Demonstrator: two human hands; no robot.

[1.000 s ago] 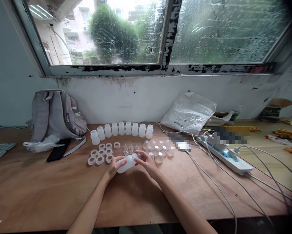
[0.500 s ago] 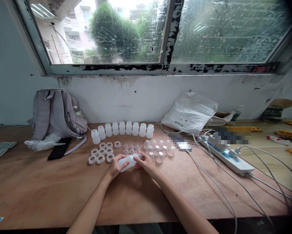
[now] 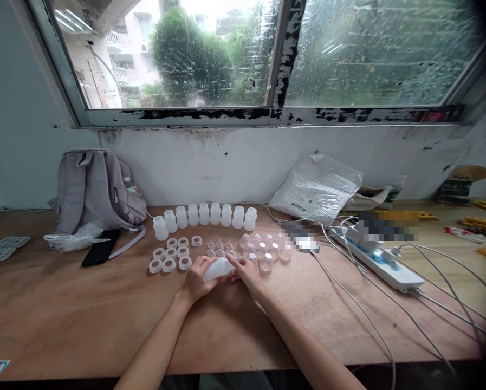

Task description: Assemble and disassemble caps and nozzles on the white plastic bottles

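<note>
A milky-white feeding bottle (image 3: 217, 269) lies tilted on its side between my two hands, just above the table. My left hand (image 3: 199, 277) wraps around its left end. The fingers of my right hand (image 3: 243, 271) close on its right end, covering the neck, so what is fitted there is hidden. Beyond my hands are several clear teats (image 3: 219, 247). To their left lie several screw rings (image 3: 168, 264), and to their right several clear domed caps (image 3: 265, 263). A row of similar white bottles (image 3: 204, 213) stands upright behind them.
A grey backpack (image 3: 94, 187), a plastic bag (image 3: 76, 238) and a black phone (image 3: 100, 250) are at the left. On the right are a white power strip (image 3: 393, 272) with cables and a silvery bubble mailer (image 3: 313, 187) against the wall.
The bottle has turned in my hands, and its right end is now covered by my right fingers. My left hand has shifted slightly right. The loose parts on the table stay put.
</note>
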